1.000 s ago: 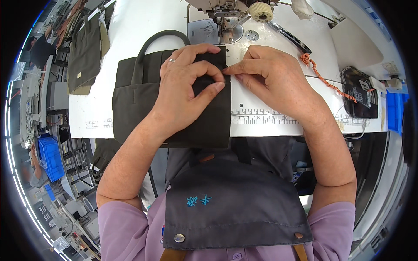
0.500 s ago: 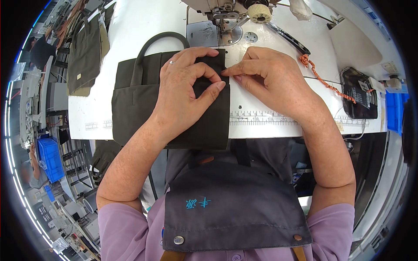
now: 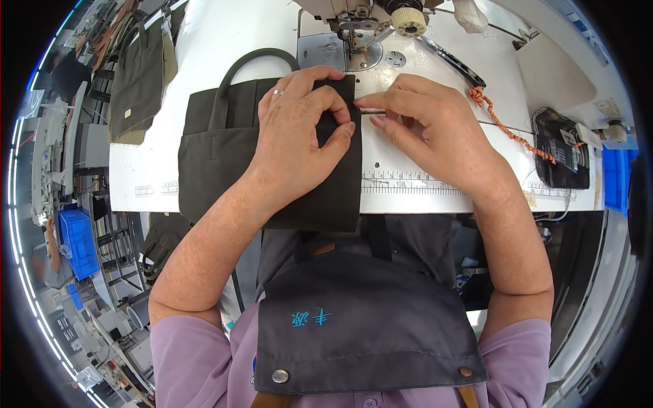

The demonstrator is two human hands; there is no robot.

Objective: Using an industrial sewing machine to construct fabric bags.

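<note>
A dark olive fabric bag panel (image 3: 218, 170) lies on the white sewing table, with a pocket seam across it and a looped handle (image 3: 239, 62) rising from its far edge. Resting on the panel's right part, my left hand (image 3: 296, 139) has its thumb and index finger closed together on the cloth near the right edge. My right hand (image 3: 442, 129) is just beyond that edge, fingers bent in a pinch. A thin dark strip (image 3: 373, 111) runs from the panel's edge to these fingers; its exact kind is unclear.
A sewing machine (image 3: 357, 27) stands at the far side, its metal plate (image 3: 321, 53) beyond the panel. Thread snips (image 3: 452, 61) with an orange cord lie to the right, near a dark phone-like slab (image 3: 561, 149). More olive panels (image 3: 139, 88) hang over the table's left. A ruler strip (image 3: 408, 183) marks the front.
The thin dark strip now shows between the panel's edge and my right fingers, which have drawn slightly rightward. The panel and my left hand have shifted slightly right.
</note>
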